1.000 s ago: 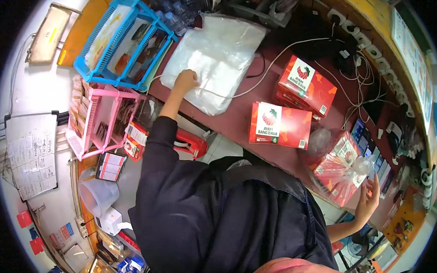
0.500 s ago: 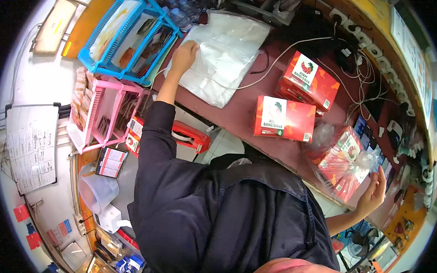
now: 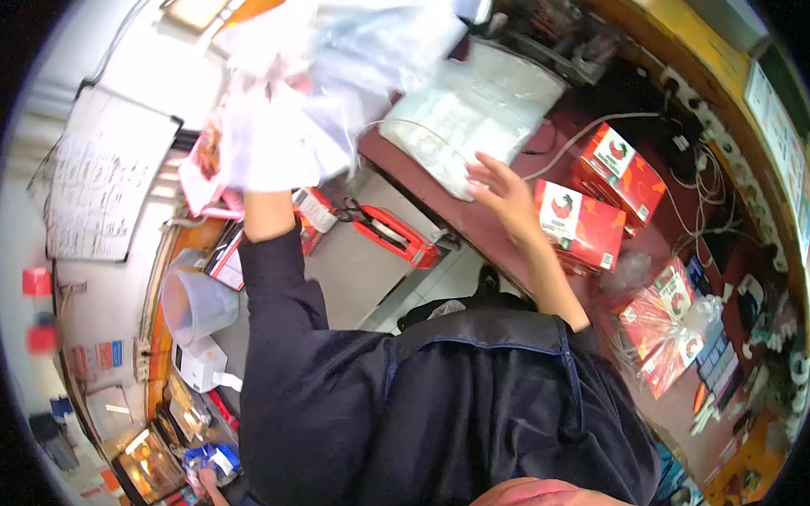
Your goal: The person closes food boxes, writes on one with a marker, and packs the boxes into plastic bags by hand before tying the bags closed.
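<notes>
My left hand (image 3: pixel 279 88) is raised at the upper left, mostly covered by a clear plastic bag (image 3: pixel 371 40) that it grips. The bag is smeared by motion and billows to the right, with part hanging over the wrist. My right hand (image 3: pixel 506 196) is over the table with fingers spread, holding nothing. It lies between the stack of clear plastic bags (image 3: pixel 480 103) and a red-and-white food box (image 3: pixel 582 224). Another red box (image 3: pixel 621 174) stands behind that one. Farther right, red boxes in a knotted clear bag (image 3: pixel 662 320) rest on the table.
A red tape dispenser or sealer (image 3: pixel 395 235) sits at the counter's edge. White cables (image 3: pixel 706 189) tangle by the row of sockets. At left are a whiteboard (image 3: pixel 108 174), a clear bin (image 3: pixel 197 305) and a white printer (image 3: pixel 199 363). Another person's arm (image 3: pixel 219 500) shows at lower left.
My left hand has lifted a plastic bag off the stack and swung it up and left. My right hand has moved from beside the bagged boxes to the table's middle. The view has turned.
</notes>
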A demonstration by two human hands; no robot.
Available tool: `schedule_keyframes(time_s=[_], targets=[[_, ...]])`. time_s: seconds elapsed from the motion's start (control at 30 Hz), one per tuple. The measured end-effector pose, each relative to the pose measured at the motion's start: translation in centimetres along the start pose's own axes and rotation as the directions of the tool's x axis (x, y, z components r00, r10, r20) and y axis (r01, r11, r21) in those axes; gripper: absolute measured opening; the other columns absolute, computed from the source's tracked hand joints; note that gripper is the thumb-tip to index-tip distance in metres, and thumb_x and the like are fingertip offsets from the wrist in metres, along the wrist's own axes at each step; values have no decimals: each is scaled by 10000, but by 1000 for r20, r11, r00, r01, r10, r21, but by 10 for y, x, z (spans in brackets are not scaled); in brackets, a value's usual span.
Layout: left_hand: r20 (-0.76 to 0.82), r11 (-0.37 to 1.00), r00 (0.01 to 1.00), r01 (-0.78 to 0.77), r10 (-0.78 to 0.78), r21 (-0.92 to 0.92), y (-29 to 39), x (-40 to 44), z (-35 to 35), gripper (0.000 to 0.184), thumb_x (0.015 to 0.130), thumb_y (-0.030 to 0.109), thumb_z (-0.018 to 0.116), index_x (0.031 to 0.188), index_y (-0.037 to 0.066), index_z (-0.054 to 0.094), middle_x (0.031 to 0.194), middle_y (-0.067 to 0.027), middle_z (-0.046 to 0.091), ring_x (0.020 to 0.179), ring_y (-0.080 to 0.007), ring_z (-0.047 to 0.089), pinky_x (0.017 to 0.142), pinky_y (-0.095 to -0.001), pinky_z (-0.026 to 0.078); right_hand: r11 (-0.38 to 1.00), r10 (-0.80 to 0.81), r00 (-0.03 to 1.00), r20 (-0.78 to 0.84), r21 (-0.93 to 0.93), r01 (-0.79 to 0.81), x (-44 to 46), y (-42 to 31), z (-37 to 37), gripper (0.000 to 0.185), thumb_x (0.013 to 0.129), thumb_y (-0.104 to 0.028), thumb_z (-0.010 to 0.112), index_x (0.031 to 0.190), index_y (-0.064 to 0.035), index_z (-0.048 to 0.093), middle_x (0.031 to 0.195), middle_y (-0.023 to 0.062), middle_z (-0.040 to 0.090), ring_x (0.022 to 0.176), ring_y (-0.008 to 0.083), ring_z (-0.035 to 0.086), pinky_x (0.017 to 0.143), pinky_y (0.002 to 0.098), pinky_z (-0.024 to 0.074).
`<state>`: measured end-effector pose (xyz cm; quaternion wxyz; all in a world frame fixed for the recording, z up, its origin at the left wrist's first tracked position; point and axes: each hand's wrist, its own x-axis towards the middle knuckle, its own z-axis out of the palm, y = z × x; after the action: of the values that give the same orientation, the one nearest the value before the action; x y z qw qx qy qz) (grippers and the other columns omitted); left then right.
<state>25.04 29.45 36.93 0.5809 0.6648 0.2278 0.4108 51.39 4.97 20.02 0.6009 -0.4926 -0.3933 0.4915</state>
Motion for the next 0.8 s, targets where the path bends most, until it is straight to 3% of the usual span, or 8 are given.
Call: schedule_keyframes(time_s=[0.13, 0.23, 0.33, 0.57, 0.67, 0.73, 0.77, 0.8], targets=[[-245, 991, 967, 41, -71, -129, 9, -128, -18, 288, 940, 254, 444, 962, -3, 572, 797, -54, 596, 682, -138, 547, 625, -287, 451, 584, -206, 948, 243, 808, -80, 69, 12, 76, 755, 747, -158, 720, 1376, -29, 322, 1262, 167, 499, 1164, 230, 489, 946, 372, 423], [-465, 980, 881, -5, -90, -201, 5, -210, -17, 284, 941, 262, 443, 962, 4, 561, 791, -47, 584, 675, -132, 544, 615, -281, 450, 958, -140, 870, 472, 287, -2, 84, -10, 121, 502, 772, -198, 696, 1212, -25, 529, 979, 122, 643, 845, 163, 619, 735, 316, 504], [-676, 973, 730, -74, -97, -220, -6, -273, -14, 281, 941, 270, 443, 961, 11, 550, 786, -39, 571, 668, -126, 540, 605, -274, 450, 823, -103, 922, 374, -488, 290, 81, -61, 136, 278, 802, -258, 674, 883, 7, 662, 631, 46, 622, 542, 98, 551, 513, 285, 456], [-964, 971, 209, -136, -166, -196, -51, -351, -29, 275, 944, 289, 441, 959, 28, 524, 774, -21, 541, 652, -112, 532, 583, -259, 449, 586, -66, 896, 439, -710, 391, 137, -89, 114, 445, 790, -417, 686, 576, -32, 628, 440, -26, 421, 406, 71, 402, 397, 276, 309], [-662, 486, 745, -610, 84, -626, -128, -467, -110, 147, 975, 200, 401, 941, 96, 499, 690, 14, 395, 558, -79, 397, 455, -196, 338, 559, -161, 950, 266, -769, 310, 203, -85, 51, 443, 811, -395, 660, 570, -26, 612, 446, -18, 423, 404, 74, 404, 391, 274, 302], [-815, 686, 571, -552, -102, -473, -153, -507, -108, 179, 972, 241, 423, 939, 82, 498, 695, 17, 416, 548, -58, 391, 453, -173, 313, 414, -175, 976, 133, -889, 195, 289, -47, -39, 406, 772, -393, 688, 665, -6, 625, 460, 4, 463, 410, 97, 432, 404, 286, 345], [-851, 741, 506, -517, -141, -430, -179, -530, -116, 196, 971, 262, 427, 945, 85, 506, 704, 22, 426, 545, -55, 386, 454, -177, 312, 737, -181, 982, 55, -653, 173, 270, -50, -43, 401, 743, -388, 720, 679, -12, 598, 488, 11, 486, 398, 103, 427, 398, 277, 359], [-881, 790, 438, -470, -178, -394, -210, -554, -126, 213, 970, 282, 432, 951, 87, 514, 714, 27, 435, 542, -52, 381, 455, -180, 312, 730, 217, 971, -103, -643, -231, 314, -30, -106, 349, 736, -338, 745, 689, -37, 575, 540, 22, 508, 415, 105, 444, 390, 263, 364]])
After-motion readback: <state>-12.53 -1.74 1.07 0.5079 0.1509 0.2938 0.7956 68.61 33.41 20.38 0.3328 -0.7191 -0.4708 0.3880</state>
